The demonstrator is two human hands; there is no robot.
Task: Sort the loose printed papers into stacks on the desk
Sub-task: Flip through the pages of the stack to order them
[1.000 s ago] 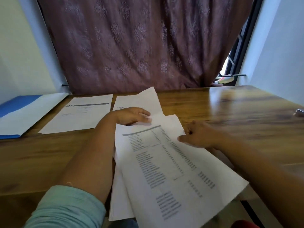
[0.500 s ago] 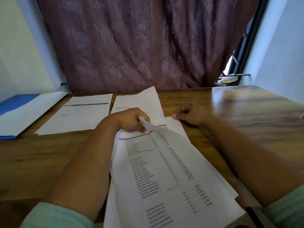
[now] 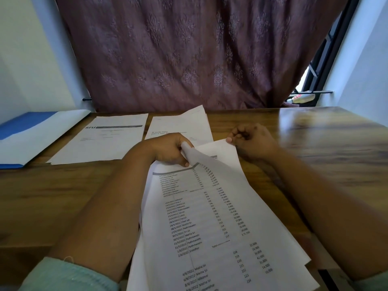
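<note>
- Wooden desk [image 3: 327,143] runs up to a mauve patterned curtain [image 3: 189,55], with pale walls at either side and a strip of window frame showing at the far right.
- Left hand [image 3: 168,151] reaches across from a teal sleeve [image 3: 63,276], its fingers and thumb curled round the lifted top corner of the printed table sheet [image 3: 210,223], which bends up off the pile.
- Right hand [image 3: 252,139] sits just beyond, knuckles up, fingertips pinching the far corner of the sheet underneath [image 3: 222,149].
- That loose pile slopes toward the near edge and overhangs it.
- Two sorted papers lie flat farther back: a headed page [image 3: 105,141] on the left, a letter page [image 3: 180,124] beside it, partly hidden by the left hand.
- Blue and white folder [image 3: 31,135] rests at the far left, well apart from the hands.
</note>
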